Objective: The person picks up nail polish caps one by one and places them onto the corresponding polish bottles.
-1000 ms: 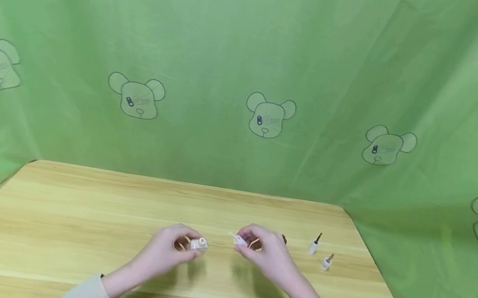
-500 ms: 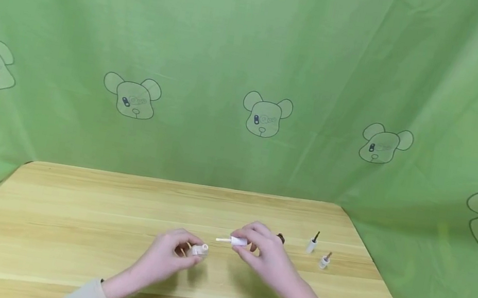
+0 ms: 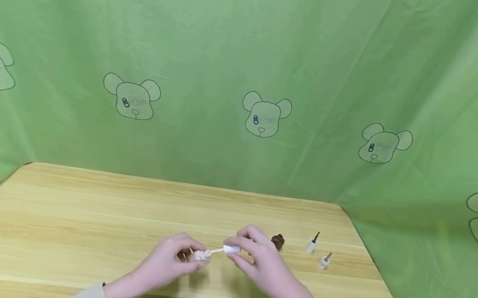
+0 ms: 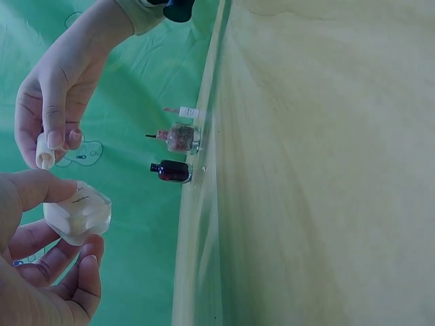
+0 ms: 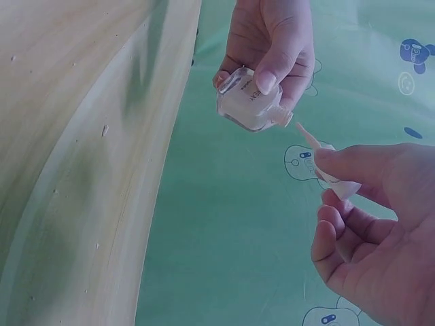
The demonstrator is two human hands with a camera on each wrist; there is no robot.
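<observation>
My left hand [image 3: 170, 257] holds a small clear nail polish bottle [image 3: 201, 257] with pale contents, pinched between thumb and fingers. Its open neck tilts toward the right hand. A white nail polish brush cap [image 3: 231, 249] is pinched in my right hand [image 3: 269, 264], its pale brush pointing left at the bottle's mouth. In the right wrist view the brush tip is just off the neck of the bottle [image 5: 248, 105]. The left wrist view shows the cap [image 4: 45, 153] beyond my left thumb. Both hands are raised over the table.
Beyond my right hand stands a dark brown polish bottle [image 3: 278, 241]. Two white brush caps stand on end at the right, one with a dark brush [image 3: 312, 245], one with a brownish brush [image 3: 325, 261]. A pinkish bottle [image 4: 180, 138] shows in the left wrist view.
My right hand has turned the brush cap so its brush points left, then brought it to the bottle's mouth. The left hand has shifted slightly right and down, tilting the bottle toward it.
</observation>
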